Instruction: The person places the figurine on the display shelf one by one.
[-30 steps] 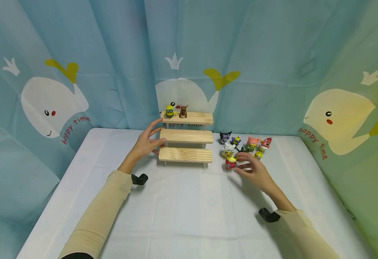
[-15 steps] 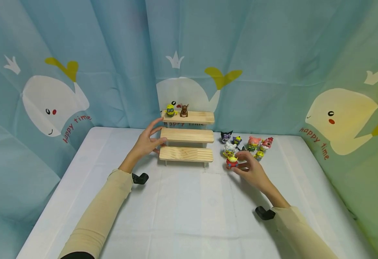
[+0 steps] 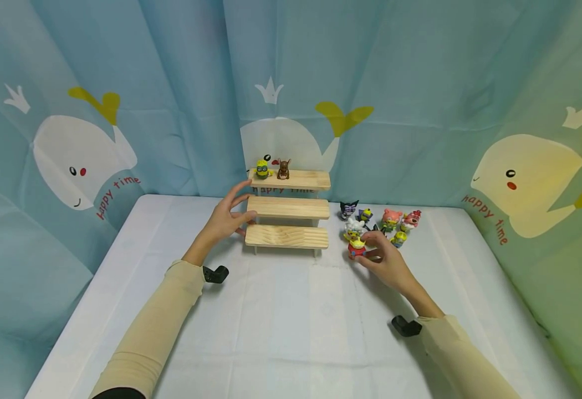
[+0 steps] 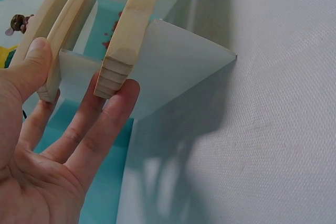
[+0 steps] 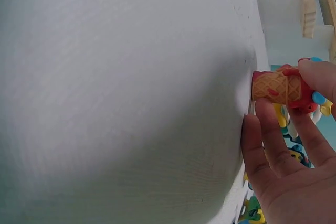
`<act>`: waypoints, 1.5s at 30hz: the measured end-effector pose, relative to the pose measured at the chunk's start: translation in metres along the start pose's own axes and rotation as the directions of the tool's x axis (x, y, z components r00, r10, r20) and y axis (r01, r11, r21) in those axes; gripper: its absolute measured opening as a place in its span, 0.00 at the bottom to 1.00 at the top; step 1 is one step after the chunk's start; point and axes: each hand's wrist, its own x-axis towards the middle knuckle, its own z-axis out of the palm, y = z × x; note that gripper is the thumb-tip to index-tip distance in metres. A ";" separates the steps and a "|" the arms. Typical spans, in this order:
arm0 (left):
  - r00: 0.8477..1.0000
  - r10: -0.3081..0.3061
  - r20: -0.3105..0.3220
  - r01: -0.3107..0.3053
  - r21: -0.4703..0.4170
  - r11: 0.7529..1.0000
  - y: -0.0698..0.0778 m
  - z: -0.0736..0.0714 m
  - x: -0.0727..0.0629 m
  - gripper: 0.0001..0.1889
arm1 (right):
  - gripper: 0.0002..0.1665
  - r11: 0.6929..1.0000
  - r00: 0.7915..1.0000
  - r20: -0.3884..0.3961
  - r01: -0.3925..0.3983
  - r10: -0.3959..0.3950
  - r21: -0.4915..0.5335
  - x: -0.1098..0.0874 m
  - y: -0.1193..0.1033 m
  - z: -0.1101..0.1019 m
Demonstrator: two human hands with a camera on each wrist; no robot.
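Observation:
My left hand (image 3: 219, 224) holds the left end of a three-tier wooden display shelf (image 3: 287, 237). In the left wrist view its thumb lies on a board (image 4: 79, 9), with the fingers around the board ends. A small figurine (image 3: 357, 250), yellow above and red below, is pinched by my right hand (image 3: 387, 265) near the front of a toy group. From the right wrist, this figurine (image 5: 278, 86) shows a waffle-cone pattern with red and blue parts; I cannot tell whether its base touches the table. A yellow-green figurine (image 3: 263, 169) and a brown mouse-like figurine (image 3: 284, 169) stand on the top tier.
Behind the held toy stand a white-haired figurine (image 3: 353, 227), a black-and-purple one (image 3: 348, 209), a pink one (image 3: 391, 218), a red one (image 3: 411, 219) and several more. A white cloth (image 3: 281, 327) covers the table. Blue curtains (image 3: 181, 83) hang around it.
My right thumb and fingers have closed onto the red-and-yellow figurine, the hand shifting slightly left. My left hand stays at the shelf's end. The view has shifted slightly.

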 end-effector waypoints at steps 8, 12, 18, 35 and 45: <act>1.000 0.004 -0.001 -0.004 0.008 1.000 0.002 0.000 0.000 0.42 | 0.28 0.999 1.000 -0.025 0.006 -0.008 -0.048 -0.001 -0.004 0.001; 1.000 0.002 -0.004 -0.002 0.006 1.000 0.001 0.001 0.000 0.42 | 0.27 0.998 0.999 -0.047 0.021 -0.024 -0.054 -0.004 -0.021 0.002; 1.000 0.006 -0.005 -0.006 0.013 1.000 0.000 0.001 0.000 0.42 | 0.25 0.997 0.998 -0.053 0.029 -0.032 -0.065 -0.006 -0.040 0.001; 1.000 -0.010 -0.003 0.010 0.005 1.000 0.002 0.000 -0.002 0.41 | 0.27 0.996 0.997 -0.044 0.057 -0.060 -0.064 0.001 -0.010 -0.003; 1.000 -0.004 0.004 0.004 0.003 1.000 0.001 0.001 -0.002 0.41 | 0.28 0.993 0.990 -0.090 0.104 -0.109 -0.054 0.000 -0.039 -0.016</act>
